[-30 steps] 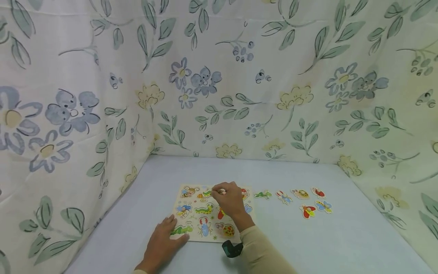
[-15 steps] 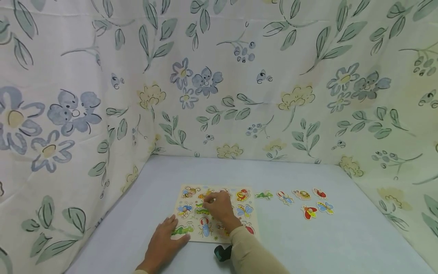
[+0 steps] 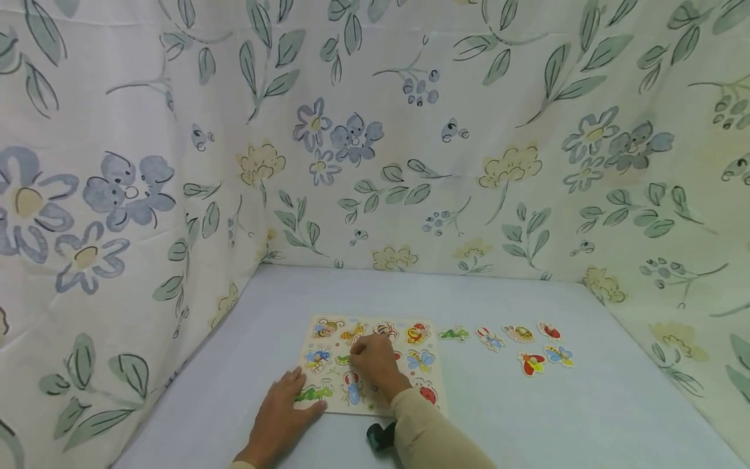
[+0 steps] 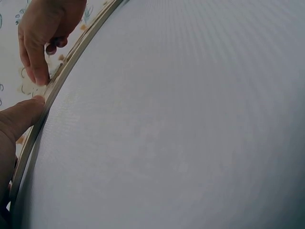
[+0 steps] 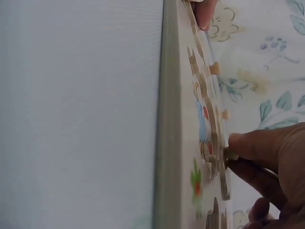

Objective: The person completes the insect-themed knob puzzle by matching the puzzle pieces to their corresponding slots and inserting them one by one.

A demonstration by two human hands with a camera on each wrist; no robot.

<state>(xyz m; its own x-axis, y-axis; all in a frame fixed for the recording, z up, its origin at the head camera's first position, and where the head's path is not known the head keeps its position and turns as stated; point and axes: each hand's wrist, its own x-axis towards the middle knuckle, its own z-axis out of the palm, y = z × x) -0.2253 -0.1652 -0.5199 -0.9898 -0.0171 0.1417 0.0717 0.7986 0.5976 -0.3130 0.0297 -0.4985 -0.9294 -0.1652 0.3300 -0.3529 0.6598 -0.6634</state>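
My right hand (image 3: 377,361) is over the middle of a wooden insect puzzle board (image 3: 404,384). Thumb and fingertip pinch the small knob of a green caterpillar piece (image 3: 343,359), which sits at the caterpillar's place in the middle row. In the right wrist view that knob (image 5: 230,153) shows between thumb and finger, close against the board; most of the piece is hidden by my hand. My left hand (image 3: 282,410) rests with spread fingers on the board's lower left corner, beside a green grasshopper picture (image 3: 314,393). Its thumb touches the front edge in the left wrist view.
Loose insect pieces lie right of the board: a green grasshopper (image 3: 454,333), a blue beetle (image 3: 489,339), a snail (image 3: 519,333), a ladybird (image 3: 549,331), a red-winged bug (image 3: 532,363) and a blue butterfly (image 3: 559,355). A floral cloth (image 3: 398,215) encloses the white table.
My right hand has moved left and down from the board's top row to the middle row with the caterpillar piece, lowering it onto the board. My left hand has stayed put.
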